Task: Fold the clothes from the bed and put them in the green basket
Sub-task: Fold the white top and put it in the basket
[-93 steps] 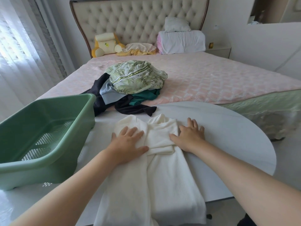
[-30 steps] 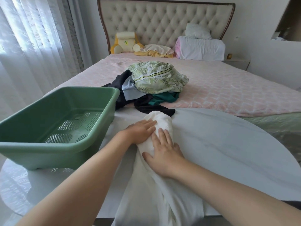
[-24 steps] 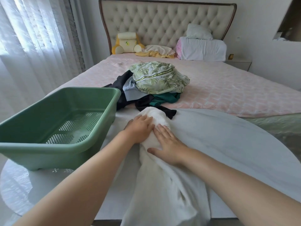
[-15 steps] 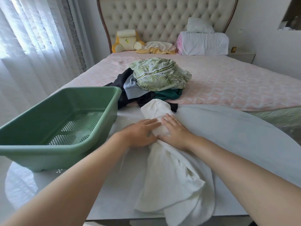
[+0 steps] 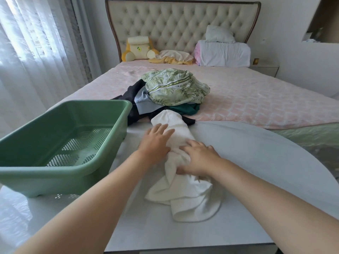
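A white knit garment (image 5: 189,197) lies on the round white table (image 5: 260,162), folded lengthwise into a narrow strip with its near end bunched. My left hand (image 5: 156,142) rests flat on its upper part, fingers straight. My right hand (image 5: 199,157) grips the strip's middle, thumb tucked against the bunched cloth. The green basket (image 5: 55,173) stands on the table's left side with nothing in it. A pile of clothes (image 5: 174,89), topped by a leaf-print piece over black, blue and dark green ones, sits on the pink bed (image 5: 256,101) just beyond the table.
Pillows (image 5: 222,52), a yellow cushion (image 5: 138,49) and a crumpled cloth lie by the tufted headboard. Sheer curtains (image 5: 33,52) hang on the left. The table's far edge touches the bed's foot, and a nightstand (image 5: 266,69) stands at the right.
The garment went from a wide spread to a narrow strip, and its hanging end has come up onto the table. My right hand slid toward me and closed on the cloth.
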`<state>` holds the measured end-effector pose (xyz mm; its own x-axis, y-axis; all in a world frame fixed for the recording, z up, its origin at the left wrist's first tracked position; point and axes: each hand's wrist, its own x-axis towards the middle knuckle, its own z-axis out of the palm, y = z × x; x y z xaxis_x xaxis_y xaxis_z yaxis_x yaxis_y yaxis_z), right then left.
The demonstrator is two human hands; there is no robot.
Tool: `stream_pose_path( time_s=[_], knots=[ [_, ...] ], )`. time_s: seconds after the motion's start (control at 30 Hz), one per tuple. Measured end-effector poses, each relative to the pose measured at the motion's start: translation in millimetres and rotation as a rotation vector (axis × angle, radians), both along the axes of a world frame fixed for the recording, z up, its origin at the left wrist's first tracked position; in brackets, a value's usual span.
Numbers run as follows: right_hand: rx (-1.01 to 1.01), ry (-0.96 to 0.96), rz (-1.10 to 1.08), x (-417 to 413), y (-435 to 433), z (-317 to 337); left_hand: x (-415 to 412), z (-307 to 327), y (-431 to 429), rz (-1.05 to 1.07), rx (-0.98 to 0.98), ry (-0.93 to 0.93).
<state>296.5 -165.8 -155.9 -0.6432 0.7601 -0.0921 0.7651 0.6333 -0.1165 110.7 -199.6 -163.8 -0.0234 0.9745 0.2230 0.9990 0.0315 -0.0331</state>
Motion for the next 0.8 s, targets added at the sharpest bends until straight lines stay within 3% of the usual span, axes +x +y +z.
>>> stream_pose_path(
  time_s=[0.1,0.23,0.33,0.43,0.63,0.8],
  knots=[
    [-0.102,0.060,-0.014,3.0,8.4,-0.6,11.2,-4.3,-13.4,-0.177,0.181,-0.077],
    [-0.256,0.313,-0.148,15.0,19.8,10.9,21.8,-9.2,-37.1,-0.305,0.194,-0.162],
    [-0.350,0.353,-0.223,34.1,21.0,18.2,37.0,-9.1,-50.2,-0.402,0.174,-0.176],
    [-0.428,0.264,-0.229,49.5,15.0,15.4,52.4,-21.4,-60.1,-0.485,0.053,-0.077],
    [-0.329,0.170,-0.146,66.0,11.5,23.5,70.3,-15.0,-85.2,-0.396,-0.371,0.012],
    [-0.321,0.215,-0.158,70.5,10.3,34.4,85.1,-12.2,-96.8,-0.433,-0.366,-0.091]
  ],
)
